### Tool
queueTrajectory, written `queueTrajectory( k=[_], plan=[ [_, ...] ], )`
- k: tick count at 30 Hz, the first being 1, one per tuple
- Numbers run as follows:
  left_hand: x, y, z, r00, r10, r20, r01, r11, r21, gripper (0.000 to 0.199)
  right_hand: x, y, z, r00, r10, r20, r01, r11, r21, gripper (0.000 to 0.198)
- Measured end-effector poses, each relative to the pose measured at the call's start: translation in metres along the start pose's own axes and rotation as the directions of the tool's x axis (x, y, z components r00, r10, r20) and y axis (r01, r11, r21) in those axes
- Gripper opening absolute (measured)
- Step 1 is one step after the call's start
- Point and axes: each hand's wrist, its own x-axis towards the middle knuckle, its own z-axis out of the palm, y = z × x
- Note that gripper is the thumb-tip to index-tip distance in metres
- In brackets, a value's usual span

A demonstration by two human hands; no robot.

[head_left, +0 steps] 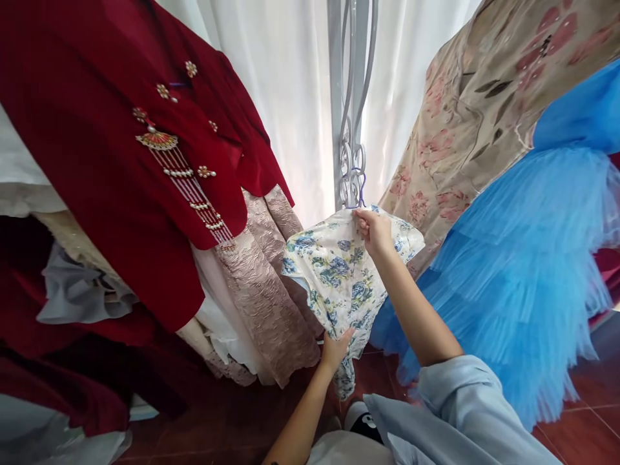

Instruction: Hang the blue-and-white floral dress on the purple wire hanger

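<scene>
A small white dress with blue flowers [334, 271] hangs on a purple hanger [361, 187] hooked on a grey metal scrollwork post [349, 97]. My right hand [374, 231] grips the dress at its top, by the collar just under the hanger. My left hand [336, 350] holds the lower part of the same dress, fingers closed on the fabric near the hem.
A dark red garment with pearl tassel ornaments [145, 161] and a pink brocade skirt [271, 290] hang at the left. A beige floral dress [484, 110] and a blue tulle skirt [523, 271] hang at the right. White curtains [285, 84] are behind. Red tile floor [595, 413] lies below.
</scene>
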Motion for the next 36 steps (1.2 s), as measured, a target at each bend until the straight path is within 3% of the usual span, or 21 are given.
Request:
queueTrajectory(
  k=[3,5,6,7,9,10,12,13,15,17,19,22,25,31,36],
  plan=[
    [0.015,0.006,-0.024,0.999,0.031,-0.017,-0.031,1.0,0.006,0.065,-0.004,-0.004,-0.011,0.999,0.001,0.048,-0.001,1.0,0.007,0.026],
    [0.031,0.029,-0.046,0.969,0.17,-0.178,-0.165,0.985,0.044,0.065,-0.008,-0.003,-0.019,0.996,0.015,0.086,-0.015,1.0,0.002,0.026],
    [0.04,0.048,-0.055,0.91,0.266,-0.319,-0.248,0.964,0.097,0.064,-0.009,-0.001,-0.022,0.995,0.023,0.1,-0.023,1.0,-0.003,0.027],
    [0.049,0.072,-0.063,0.82,0.367,-0.44,-0.323,0.93,0.174,0.061,-0.01,0.001,-0.025,0.994,0.03,0.108,-0.03,1.0,-0.006,0.027],
    [0.062,0.133,-0.066,0.619,0.609,-0.495,-0.502,0.793,0.346,0.05,-0.012,0.004,-0.027,0.995,0.029,0.1,-0.029,1.0,-0.004,0.027],
    [0.067,0.167,-0.062,0.566,0.723,-0.396,-0.59,0.691,0.417,0.042,-0.012,0.006,-0.028,0.996,0.019,0.091,-0.019,1.0,0.0,0.027],
    [0.075,0.232,-0.041,0.512,0.858,0.035,-0.746,0.424,0.514,0.032,-0.013,0.007,-0.027,0.996,-0.017,0.083,0.017,1.0,-0.007,0.029],
    [0.079,0.261,-0.026,0.492,0.833,0.255,-0.798,0.314,0.514,0.03,-0.014,0.007,-0.026,0.996,-0.039,0.084,0.041,0.999,-0.019,0.03],
    [0.089,0.305,0.003,0.458,0.762,0.458,-0.84,0.201,0.505,0.03,-0.015,0.006,-0.026,0.992,-0.081,0.093,0.086,0.995,-0.057,0.032],
    [0.102,0.329,0.026,0.477,0.646,0.596,-0.855,0.183,0.486,0.027,-0.015,0.006,-0.028,0.988,-0.115,0.104,0.126,0.987,-0.098,0.033],
    [0.115,0.338,0.04,0.523,0.532,0.666,-0.849,0.26,0.459,0.027,-0.015,0.007,-0.03,0.982,-0.146,0.119,0.162,0.978,-0.133,0.033],
    [0.128,0.337,0.048,0.602,0.449,0.66,-0.795,0.417,0.441,0.026,-0.014,0.013,-0.032,0.974,-0.182,0.134,0.203,0.965,-0.168,0.031],
    [0.133,0.334,0.053,0.638,0.46,0.618,-0.768,0.435,0.47,0.021,-0.016,0.02,-0.032,0.977,-0.163,0.139,0.186,0.968,-0.17,0.031],
    [0.131,0.334,0.068,0.592,0.598,0.54,-0.799,0.349,0.489,0.021,-0.017,0.021,-0.026,0.977,-0.207,0.046,0.212,0.965,-0.153,0.033],
    [0.13,0.335,0.071,0.472,0.705,0.529,-0.849,0.204,0.487,0.027,-0.005,0.018,-0.03,0.98,-0.154,0.125,0.165,0.983,-0.085,0.035]
  ],
)
